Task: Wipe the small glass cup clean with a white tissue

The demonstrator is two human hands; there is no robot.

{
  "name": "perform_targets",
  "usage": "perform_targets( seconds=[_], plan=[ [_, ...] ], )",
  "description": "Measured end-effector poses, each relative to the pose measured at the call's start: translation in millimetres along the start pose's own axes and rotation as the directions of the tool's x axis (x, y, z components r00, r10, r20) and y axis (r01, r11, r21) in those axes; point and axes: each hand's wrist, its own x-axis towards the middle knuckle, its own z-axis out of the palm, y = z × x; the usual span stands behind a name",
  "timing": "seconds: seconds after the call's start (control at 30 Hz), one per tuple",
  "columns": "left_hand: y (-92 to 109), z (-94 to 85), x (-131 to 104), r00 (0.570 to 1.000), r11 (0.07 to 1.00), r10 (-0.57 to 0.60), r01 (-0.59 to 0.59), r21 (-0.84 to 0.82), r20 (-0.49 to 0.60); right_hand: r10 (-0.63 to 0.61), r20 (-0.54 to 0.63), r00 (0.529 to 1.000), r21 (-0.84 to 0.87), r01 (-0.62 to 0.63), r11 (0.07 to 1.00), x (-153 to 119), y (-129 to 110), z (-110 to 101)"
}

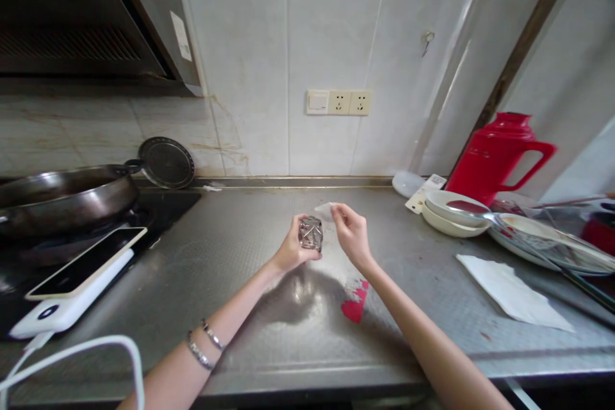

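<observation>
A small patterned glass-like object (311, 233) is held upright above the metal counter (216, 320), with the fingers of my left hand (291, 246) wrapped round its left side and base. My right hand (352, 234), just to the right of it, pinches a small white piece of paper or tissue (325, 211) between thumb and fingertips. That white piece is close to the object's upper right edge; whether they touch is unclear. Below my right hand, a red patch (354, 305) with a ragged edge lies on the counter.
At left, a pan (72, 202) sits on the stove beside a phone (89, 262) and a white power bank (72, 301) with a cable. At right are a red thermos (494, 157), bowls (451, 221), plates (523, 246) and a folded white tissue (514, 291).
</observation>
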Motion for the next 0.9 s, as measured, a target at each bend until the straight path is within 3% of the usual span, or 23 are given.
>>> perform_targets(
  seconds=[0.17, 0.27, 0.57, 0.73, 0.9],
  plan=[
    [-3, 2.7, -1, 0.998, 0.999, 0.034, -0.034, -0.004, 0.056, -0.067, 0.200, 0.978, 0.059, 0.056, 0.997, -5, -2, 4],
    [-3, 2.3, -1, 0.997, 0.999, 0.032, -0.032, 0.005, 0.065, -0.134, 0.229, 0.964, 0.048, 0.127, 0.991, -10, -7, 3],
    [0, 6.1, 0, 0.999, 0.998, 0.006, -0.009, -0.063, -0.043, -0.197, 0.137, 0.971, 0.024, 0.196, 0.980, -16, -13, 2],
    [5, 6.3, -2, 0.991, 0.995, -0.094, 0.092, -0.026, -0.096, -0.286, 0.177, 0.942, 0.012, 0.289, 0.957, -12, -15, -3],
    [6, 8.1, -3, 0.989, 0.994, -0.106, 0.108, 0.018, -0.103, -0.188, 0.077, 0.979, -0.061, 0.193, 0.979, -4, -10, -5]
  ],
)
